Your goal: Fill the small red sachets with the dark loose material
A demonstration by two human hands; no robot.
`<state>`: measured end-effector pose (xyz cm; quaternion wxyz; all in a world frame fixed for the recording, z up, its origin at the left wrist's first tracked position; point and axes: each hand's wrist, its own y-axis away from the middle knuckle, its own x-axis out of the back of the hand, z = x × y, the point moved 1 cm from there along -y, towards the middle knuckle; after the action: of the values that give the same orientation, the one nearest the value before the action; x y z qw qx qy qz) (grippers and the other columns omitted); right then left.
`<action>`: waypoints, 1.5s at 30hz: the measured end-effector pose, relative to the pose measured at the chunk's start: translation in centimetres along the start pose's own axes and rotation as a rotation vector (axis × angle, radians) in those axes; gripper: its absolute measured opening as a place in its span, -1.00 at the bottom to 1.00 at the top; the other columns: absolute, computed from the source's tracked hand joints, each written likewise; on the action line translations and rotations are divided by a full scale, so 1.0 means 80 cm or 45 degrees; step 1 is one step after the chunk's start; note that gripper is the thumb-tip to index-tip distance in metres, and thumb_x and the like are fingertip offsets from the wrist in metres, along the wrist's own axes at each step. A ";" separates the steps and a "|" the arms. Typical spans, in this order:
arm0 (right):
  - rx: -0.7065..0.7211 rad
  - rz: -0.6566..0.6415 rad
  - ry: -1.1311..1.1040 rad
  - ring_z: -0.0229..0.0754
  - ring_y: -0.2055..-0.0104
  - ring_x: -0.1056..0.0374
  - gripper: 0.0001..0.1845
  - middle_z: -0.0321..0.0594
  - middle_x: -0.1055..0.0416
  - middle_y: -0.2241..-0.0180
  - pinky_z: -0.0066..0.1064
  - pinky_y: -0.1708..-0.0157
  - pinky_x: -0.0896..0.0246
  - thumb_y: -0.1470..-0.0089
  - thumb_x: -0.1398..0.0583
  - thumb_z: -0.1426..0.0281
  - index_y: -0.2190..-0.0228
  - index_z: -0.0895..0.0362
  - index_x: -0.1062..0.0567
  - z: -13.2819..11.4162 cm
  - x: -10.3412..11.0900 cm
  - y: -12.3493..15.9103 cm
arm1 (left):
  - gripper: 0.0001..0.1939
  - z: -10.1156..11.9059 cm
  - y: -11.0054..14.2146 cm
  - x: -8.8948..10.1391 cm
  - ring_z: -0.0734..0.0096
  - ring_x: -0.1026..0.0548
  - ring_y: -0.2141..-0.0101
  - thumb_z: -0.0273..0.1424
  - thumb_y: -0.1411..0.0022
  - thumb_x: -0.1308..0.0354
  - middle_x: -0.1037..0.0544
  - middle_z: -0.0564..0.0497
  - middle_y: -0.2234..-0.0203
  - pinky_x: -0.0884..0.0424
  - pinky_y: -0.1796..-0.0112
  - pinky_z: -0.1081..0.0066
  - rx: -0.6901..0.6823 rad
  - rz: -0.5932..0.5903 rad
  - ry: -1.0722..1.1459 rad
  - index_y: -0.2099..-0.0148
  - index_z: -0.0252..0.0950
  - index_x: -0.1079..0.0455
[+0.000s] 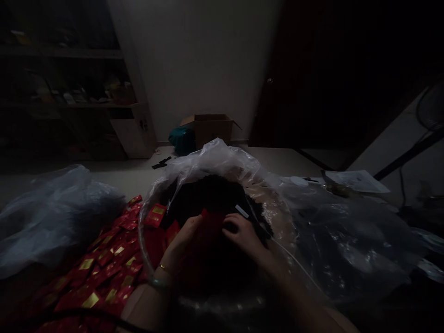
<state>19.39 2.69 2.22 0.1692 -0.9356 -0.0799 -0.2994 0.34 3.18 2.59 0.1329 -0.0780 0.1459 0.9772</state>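
The scene is very dim. A clear plastic bag [217, 152] stands open in front of me, with a heap of dark, loose, grainy material [204, 192] inside. Over this heap, my left hand [185, 233] grips the left side of a small red packet [211, 226], thumb on top. My right hand [244, 233] is curled, thumb and forefinger pinched at the packet's right edge. Just above the right hand's knuckles shows a thin white strip [242, 211]; what it belongs to is unclear. More red packets with gold labels [156, 215] lie by my left hand.
A large pile of red packets [107, 263] spreads at the left, beside a crumpled plastic bag [58, 208]. Another clear bag [350, 245] lies at the right. Further back are an open cardboard box [213, 129], a teal bag [182, 140] and shelves [69, 105]. A cord [301, 266] runs at right.
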 end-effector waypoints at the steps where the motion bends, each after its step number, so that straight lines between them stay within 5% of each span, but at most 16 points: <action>1: -0.038 0.078 -0.100 -0.11 0.12 -0.35 -0.87 -0.19 -0.44 0.20 -0.23 0.04 -0.21 0.06 -0.23 0.41 0.36 0.10 -0.49 0.001 0.011 -0.005 | -0.42 -0.001 0.000 -0.001 0.51 -0.25 0.56 0.11 0.11 -0.17 -0.41 0.09 0.60 -0.14 0.51 0.47 -0.010 0.003 -0.010 0.38 -0.37 -0.44; 5: -0.282 0.329 -0.446 -0.07 0.17 -0.37 -0.65 -0.17 -0.47 0.22 -0.24 0.15 -0.24 0.10 -0.26 0.17 0.28 0.12 -0.48 -0.004 0.047 -0.014 | -0.39 -0.002 0.000 -0.011 0.55 -0.22 0.59 0.11 0.22 -0.24 -0.39 0.10 0.63 -0.07 0.54 0.51 -0.070 -0.022 -0.100 0.40 -0.40 -0.46; 8: -0.284 0.416 -0.556 -0.06 0.13 -0.35 -0.58 -0.13 -0.45 0.14 -0.28 0.18 -0.24 0.11 -0.26 0.10 0.26 0.12 -0.46 -0.017 0.053 -0.013 | -0.44 0.000 0.000 -0.021 0.50 -0.28 0.53 0.05 0.17 -0.24 -0.43 0.07 0.58 -0.13 0.48 0.50 -0.139 -0.071 -0.230 0.36 -0.40 -0.48; 16: -0.067 0.379 -0.368 -0.07 0.06 -0.30 -0.72 -0.15 -0.41 0.14 -0.28 0.12 -0.19 0.03 -0.23 0.17 0.32 0.09 -0.49 -0.045 0.030 -0.005 | -0.65 -0.006 -0.005 -0.027 0.37 -0.34 0.40 -0.22 0.15 -0.23 -0.46 0.04 0.48 -0.24 0.35 0.45 -0.277 -0.137 -0.349 0.32 -0.36 -0.42; 27: 0.015 0.561 -0.206 -0.10 0.15 -0.29 -0.78 -0.19 -0.29 0.24 -0.27 0.14 -0.24 0.03 -0.25 0.23 0.33 0.07 -0.49 -0.036 0.012 -0.004 | -0.50 -0.016 -0.013 -0.026 0.33 -0.36 0.30 -0.36 0.30 -0.35 -0.45 0.08 0.36 -0.27 0.18 0.35 -0.326 -0.117 -0.447 0.21 -0.31 -0.35; 34: 0.021 0.420 -0.173 -0.09 0.17 -0.31 -0.74 -0.16 -0.35 0.26 -0.25 0.14 -0.25 -0.07 -0.15 0.21 0.26 0.10 -0.43 -0.036 0.003 -0.001 | -0.44 -0.022 -0.016 -0.029 0.33 -0.38 0.29 -0.30 0.38 -0.44 -0.44 0.07 0.39 -0.30 0.21 0.36 -0.396 -0.050 -0.257 0.28 -0.29 -0.30; 41: -0.021 0.398 -0.058 -0.05 0.12 -0.31 -0.75 -0.09 -0.41 0.21 -0.18 0.08 -0.23 -0.13 -0.05 0.30 0.21 0.11 -0.43 -0.027 -0.005 0.001 | -0.43 -0.028 -0.023 -0.023 0.32 -0.41 0.27 -0.31 0.34 -0.43 -0.45 0.05 0.35 -0.30 0.19 0.33 -0.421 0.223 -0.294 0.25 -0.27 -0.26; 45: -0.053 0.064 -0.050 -0.06 0.21 -0.36 -0.79 -0.15 -0.49 0.34 -0.21 0.15 -0.27 -0.07 -0.07 0.43 0.34 0.11 -0.52 -0.028 0.004 -0.004 | -0.40 -0.031 -0.022 -0.024 0.31 -0.42 0.25 -0.28 0.34 -0.44 -0.44 0.03 0.33 -0.32 0.20 0.35 -0.462 0.143 -0.377 0.24 -0.27 -0.24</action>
<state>18.39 2.19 4.22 0.1555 -0.9463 -0.0535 -0.2784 2.98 3.60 0.13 0.0822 0.0517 -0.0492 0.9941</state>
